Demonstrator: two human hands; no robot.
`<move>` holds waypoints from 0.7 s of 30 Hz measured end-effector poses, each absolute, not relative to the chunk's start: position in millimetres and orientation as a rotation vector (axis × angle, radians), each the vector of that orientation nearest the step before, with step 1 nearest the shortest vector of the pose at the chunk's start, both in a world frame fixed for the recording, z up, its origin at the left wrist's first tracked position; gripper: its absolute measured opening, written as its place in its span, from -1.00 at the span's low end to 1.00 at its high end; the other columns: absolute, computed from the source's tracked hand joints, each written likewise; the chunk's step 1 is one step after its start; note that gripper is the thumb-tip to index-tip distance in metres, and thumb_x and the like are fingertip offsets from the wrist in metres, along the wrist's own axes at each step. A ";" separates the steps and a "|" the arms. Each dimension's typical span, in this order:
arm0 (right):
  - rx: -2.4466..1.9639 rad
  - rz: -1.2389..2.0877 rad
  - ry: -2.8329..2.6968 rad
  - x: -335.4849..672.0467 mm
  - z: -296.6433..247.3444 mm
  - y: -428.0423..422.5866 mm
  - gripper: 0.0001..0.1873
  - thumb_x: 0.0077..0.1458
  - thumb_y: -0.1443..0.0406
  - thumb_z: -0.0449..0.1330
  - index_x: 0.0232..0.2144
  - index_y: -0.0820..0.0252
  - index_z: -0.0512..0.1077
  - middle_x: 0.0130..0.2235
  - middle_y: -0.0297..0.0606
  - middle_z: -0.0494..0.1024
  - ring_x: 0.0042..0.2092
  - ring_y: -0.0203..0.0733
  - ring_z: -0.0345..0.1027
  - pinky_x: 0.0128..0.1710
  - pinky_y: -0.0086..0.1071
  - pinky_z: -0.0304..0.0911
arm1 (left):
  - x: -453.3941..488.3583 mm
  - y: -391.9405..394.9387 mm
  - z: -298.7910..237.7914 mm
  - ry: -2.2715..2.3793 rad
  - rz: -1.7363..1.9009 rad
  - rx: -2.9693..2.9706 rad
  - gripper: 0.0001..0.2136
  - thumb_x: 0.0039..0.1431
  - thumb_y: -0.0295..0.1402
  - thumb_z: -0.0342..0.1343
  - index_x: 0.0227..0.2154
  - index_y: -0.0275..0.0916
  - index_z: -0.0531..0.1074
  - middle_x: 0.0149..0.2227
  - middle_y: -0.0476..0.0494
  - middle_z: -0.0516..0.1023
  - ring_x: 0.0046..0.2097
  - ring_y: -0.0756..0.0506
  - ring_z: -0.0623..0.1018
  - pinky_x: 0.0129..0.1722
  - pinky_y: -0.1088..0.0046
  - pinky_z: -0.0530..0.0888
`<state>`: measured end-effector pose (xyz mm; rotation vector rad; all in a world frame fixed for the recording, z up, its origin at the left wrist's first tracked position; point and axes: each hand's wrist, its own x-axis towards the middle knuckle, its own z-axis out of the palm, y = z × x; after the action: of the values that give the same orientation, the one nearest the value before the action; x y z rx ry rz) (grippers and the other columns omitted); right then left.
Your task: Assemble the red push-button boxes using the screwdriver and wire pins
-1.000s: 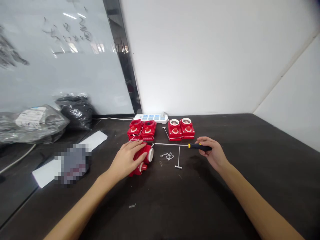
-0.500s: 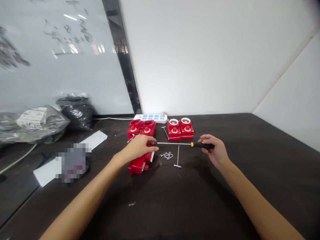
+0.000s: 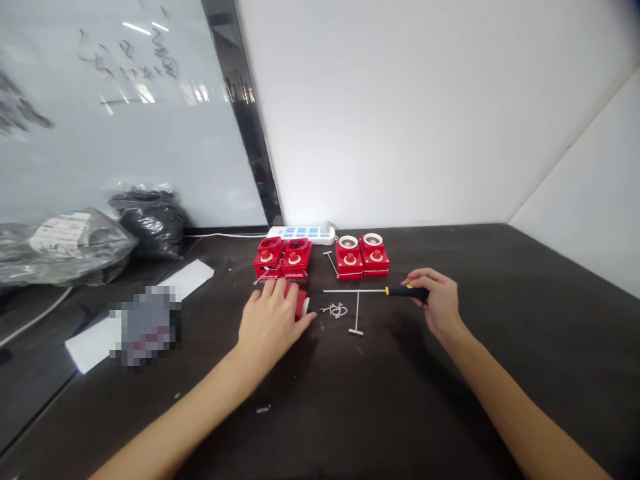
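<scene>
Red unit (image 3: 302, 303) under left hand (image 3: 269, 319), grip unclear; right hand (image 3: 438, 301) holds screwdriver (image 3: 400, 291).

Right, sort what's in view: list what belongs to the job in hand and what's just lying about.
In the job, it seems:
red unit under the left hand
screwdriver in the right hand
probably the four red units behind
probably the nearer metal T-bar

Apparently just lying about:
power strip
white sheet
two plastic bags
blurred item
</scene>
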<state>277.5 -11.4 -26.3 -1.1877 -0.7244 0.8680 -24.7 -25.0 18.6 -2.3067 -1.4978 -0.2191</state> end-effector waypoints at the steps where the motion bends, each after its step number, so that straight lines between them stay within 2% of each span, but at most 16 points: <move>1: -1.184 0.868 -0.734 276.7 -26.5 -11.7 -0.94 -0.30 0.43 0.21 -0.63 0.22 0.47 -0.58 -0.24 0.52 -0.59 -0.31 0.22 -0.71 -0.48 -0.09 | -24.3 -27.7 15.0 -1.510 -0.213 -2.300 -0.62 0.16 -0.04 0.11 -0.14 -0.24 0.44 -0.13 -0.33 0.49 -0.07 -0.35 0.47 -0.19 0.13 0.48; 6: -1.142 0.878 -0.748 273.6 -26.7 -12.1 -0.94 -0.28 0.42 0.21 -0.60 0.23 0.48 -0.56 -0.23 0.52 -0.59 -0.32 0.21 -0.72 -0.48 -0.07 | -37.1 -24.9 -0.2 -1.561 -0.302 -2.288 -0.61 0.20 -0.12 0.09 -0.02 -0.28 0.40 -0.06 -0.33 0.49 -0.04 -0.32 0.46 -0.19 0.18 0.50; 11: -1.135 0.881 -0.727 269.2 -28.9 -11.9 -0.94 -0.30 0.41 0.22 -0.61 0.24 0.47 -0.57 -0.24 0.52 -0.61 -0.34 0.20 -0.73 -0.50 -0.06 | -53.6 -19.1 -9.2 -1.525 -0.479 -2.343 -0.62 0.19 -0.15 0.11 0.02 -0.19 0.42 -0.02 -0.22 0.49 -0.04 -0.26 0.48 -0.18 0.23 0.53; 16: -1.122 0.923 -0.780 264.0 -31.9 -13.1 -0.94 -0.28 0.40 0.24 -0.58 0.24 0.48 -0.55 -0.27 0.54 -0.65 -0.39 0.16 -0.72 -0.50 -0.04 | -61.8 -14.0 -16.3 -1.353 -0.672 -2.434 -0.60 0.19 -0.18 0.10 0.06 -0.20 0.40 0.03 -0.19 0.48 -0.01 -0.20 0.49 0.02 0.20 0.47; 21: -1.128 0.928 -0.853 260.3 -31.9 -16.1 -0.95 -0.24 0.40 0.25 -0.56 0.23 0.49 -0.52 -0.28 0.55 -0.66 -0.42 0.15 -0.71 -0.49 -0.02 | -67.0 -10.1 -14.5 -1.295 -0.601 -2.445 -0.58 0.19 -0.17 0.09 0.08 -0.19 0.40 0.01 -0.22 0.48 -0.02 -0.23 0.47 -0.01 0.20 0.47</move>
<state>260.3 -16.1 -31.9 -1.1278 -0.8534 0.9276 -67.0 -10.1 -14.5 -2.4450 -1.2945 -0.6007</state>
